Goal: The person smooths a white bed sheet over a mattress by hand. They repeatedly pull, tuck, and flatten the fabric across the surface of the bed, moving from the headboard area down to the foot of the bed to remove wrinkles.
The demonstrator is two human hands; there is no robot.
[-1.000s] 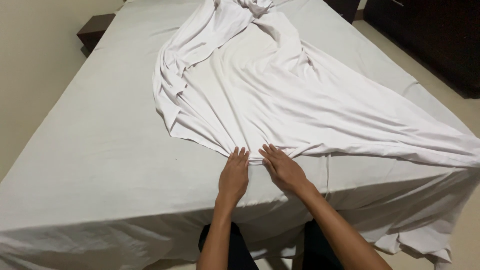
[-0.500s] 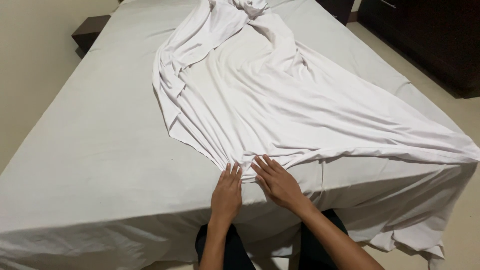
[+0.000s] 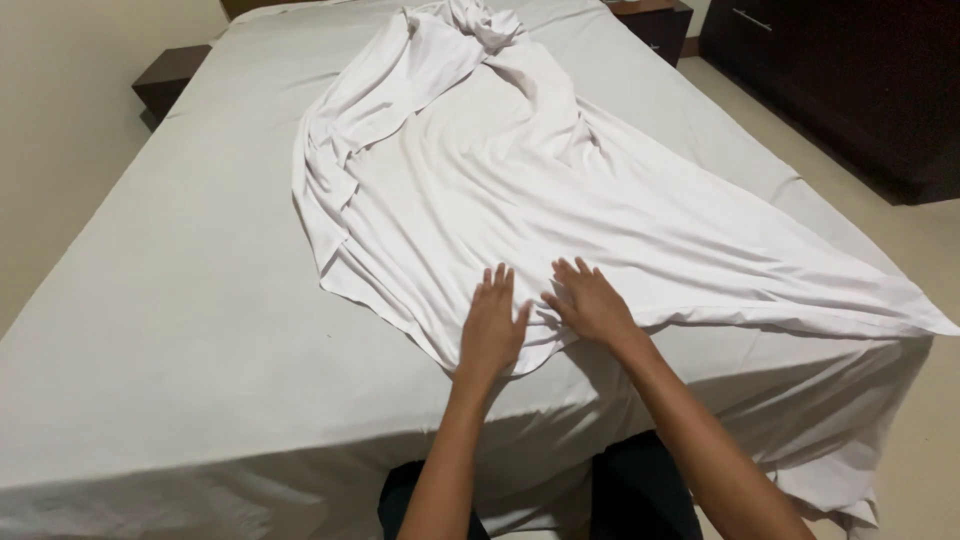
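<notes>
- The left hand (image 3: 492,325) lies flat, palm down, on the near end of the loose sheet (image 3: 520,190), fingers straight and slightly spread, gripping nothing.
- The right hand (image 3: 590,300) lies just beside it at 3 o'clock, also palm down, fingers stretched and fanned toward 11 o'clock, pressing the cloth without holding it.
- The two hands are close together but not quite touching; the left thumb points toward the right hand.
- The loose sheet is white and rumpled, spread over the bed (image 3: 170,330). Its narrow near point sits under the hands by the bed's near edge, and it runs up toward 12 o'clock to a bunched knot at the far end.
- One corner of the sheet stretches out to 3 o'clock and hangs past the right edge of the bed.
- A dark nightstand (image 3: 170,78) stands at 10 o'clock from the hands, another (image 3: 655,20) at 1 o'clock, and a dark cabinet (image 3: 850,80) at 2 o'clock.
</notes>
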